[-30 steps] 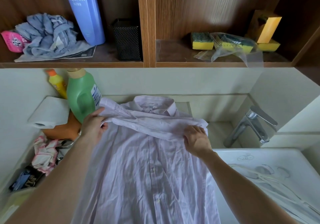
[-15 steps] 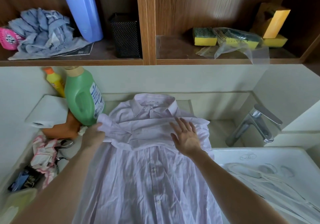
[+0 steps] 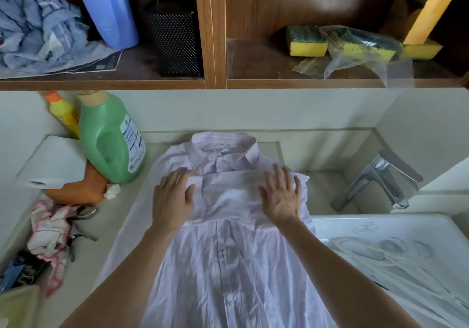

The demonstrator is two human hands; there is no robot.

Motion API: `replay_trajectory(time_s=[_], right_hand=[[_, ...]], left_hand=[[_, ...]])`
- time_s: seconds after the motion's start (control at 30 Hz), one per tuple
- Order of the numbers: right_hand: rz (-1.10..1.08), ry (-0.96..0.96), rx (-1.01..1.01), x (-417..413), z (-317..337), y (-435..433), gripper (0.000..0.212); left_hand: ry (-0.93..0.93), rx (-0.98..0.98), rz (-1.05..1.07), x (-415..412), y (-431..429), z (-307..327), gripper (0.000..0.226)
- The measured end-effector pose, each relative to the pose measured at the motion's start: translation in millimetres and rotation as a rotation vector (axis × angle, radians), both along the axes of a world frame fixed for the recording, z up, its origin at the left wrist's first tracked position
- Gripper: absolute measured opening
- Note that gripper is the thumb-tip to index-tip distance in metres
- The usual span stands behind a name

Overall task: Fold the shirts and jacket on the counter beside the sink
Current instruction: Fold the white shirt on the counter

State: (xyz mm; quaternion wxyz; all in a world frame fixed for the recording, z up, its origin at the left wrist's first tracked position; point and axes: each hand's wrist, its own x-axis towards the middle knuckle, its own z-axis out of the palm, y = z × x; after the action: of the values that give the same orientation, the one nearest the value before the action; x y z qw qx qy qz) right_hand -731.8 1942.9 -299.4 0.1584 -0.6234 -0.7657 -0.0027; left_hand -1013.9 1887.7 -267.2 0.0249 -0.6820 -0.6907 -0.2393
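Observation:
A pale lilac button-up shirt (image 3: 223, 264) lies face up on the counter (image 3: 101, 246), collar at the back wall. A sleeve is folded across its chest as a flat band. My left hand (image 3: 172, 201) lies flat on the band's left end, fingers apart. My right hand (image 3: 281, 198) presses flat on the band's right side, fingers spread. Neither hand grips the cloth. The shirt's right edge hangs over the sink (image 3: 380, 228) rim.
Left of the shirt stand a green detergent bottle (image 3: 109, 137), a yellow bottle (image 3: 64, 112), a paper roll (image 3: 53, 163) and a crumpled pink-edged cloth (image 3: 50, 231). A tap (image 3: 380, 180) stands at the right. The shelf above holds blue cloth (image 3: 33, 28) and sponges (image 3: 307, 41).
Both hands let go of the pinched sleeve and now lie flat on it. The sleeve settled across the chest; my left hand slid right onto it.

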Motion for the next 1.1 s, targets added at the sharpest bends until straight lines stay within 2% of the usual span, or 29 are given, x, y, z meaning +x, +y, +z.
replay_trajectory(time_s=[0.03, 0.1, 0.17, 0.27, 0.4, 0.43, 0.5, 0.57, 0.6, 0.7, 0.73, 0.8, 0.87, 0.9, 0.97, 1.1], right_hand=[[-0.017, -0.038, -0.081, 6.6, -2.5, -0.4, 0.055], [-0.039, -0.107, -0.287, 14.6, -18.4, -2.4, 0.065], [-0.044, -0.123, -0.355, 17.9, -31.6, -3.2, 0.069], [-0.04, -0.119, -0.364, 16.3, -35.0, 1.3, 0.073], [-0.042, -0.138, -0.371, 17.1, -32.7, 6.5, 0.072], [-0.039, -0.139, -0.376, 17.5, -32.3, 6.4, 0.072], [-0.029, -0.149, -0.392, 17.5, -32.5, 6.2, 0.073], [-0.033, -0.176, -0.438, 18.3, -31.0, 8.0, 0.073], [-0.042, -0.192, -0.471, 16.4, -28.4, 9.9, 0.072], [-0.095, -0.182, -0.547, -0.1, -11.7, 12.9, 0.066], [-0.101, -0.142, -0.507, -11.3, -5.3, 9.8, 0.063], [0.007, -0.022, -0.261, -44.0, 8.6, -7.7, 0.056], [0.291, 0.07, -0.015, -85.4, 21.1, -34.5, 0.054], [0.433, 0.064, 0.045, -106.8, 23.1, -49.2, 0.054], [0.586, -0.045, -0.043, -141.4, 20.4, -71.9, 0.058], [0.534, -0.321, -0.426, -161.1, 7.2, -87.8, 0.064]], left_hand=[[0.1, -0.055, 0.006, 1.5, -1.3, -8.4, 0.05], [0.157, -0.307, 0.014, 6.4, -10.2, -27.9, 0.074], [0.207, -0.502, 0.053, 6.2, -19.4, -52.7, 0.089], [0.149, -0.591, 0.098, 1.5, -16.8, -70.2, 0.085], [-0.001, -0.773, 0.011, -8.9, 0.6, -53.2, 0.08], [-0.106, -0.758, -0.008, -14.0, 1.2, -42.7, 0.078], [-0.325, -0.553, 0.044, -28.7, -9.6, -22.1, 0.066], [-0.381, -0.365, 0.183, -45.2, -33.0, -12.2, 0.06], [-0.368, -0.353, 0.256, -53.7, -48.0, -10.4, 0.062], [-0.331, -0.519, 0.455, -72.3, -92.5, -12.0, 0.075], [-0.313, -0.565, 0.501, -75.6, -104.0, -12.7, 0.079], [-0.288, -0.598, 0.562, -79.7, -122.4, -12.4, 0.081], [-0.251, -0.621, 0.599, -81.8, -133.9, -12.4, 0.081], [-0.226, -0.636, 0.615, -83.6, -138.6, -12.2, 0.08], [-0.185, -0.672, 0.623, -86.0, -145.3, -11.9, 0.073], [-0.231, -0.724, 0.543, -95.8, -161.7, -9.4, 0.03]])
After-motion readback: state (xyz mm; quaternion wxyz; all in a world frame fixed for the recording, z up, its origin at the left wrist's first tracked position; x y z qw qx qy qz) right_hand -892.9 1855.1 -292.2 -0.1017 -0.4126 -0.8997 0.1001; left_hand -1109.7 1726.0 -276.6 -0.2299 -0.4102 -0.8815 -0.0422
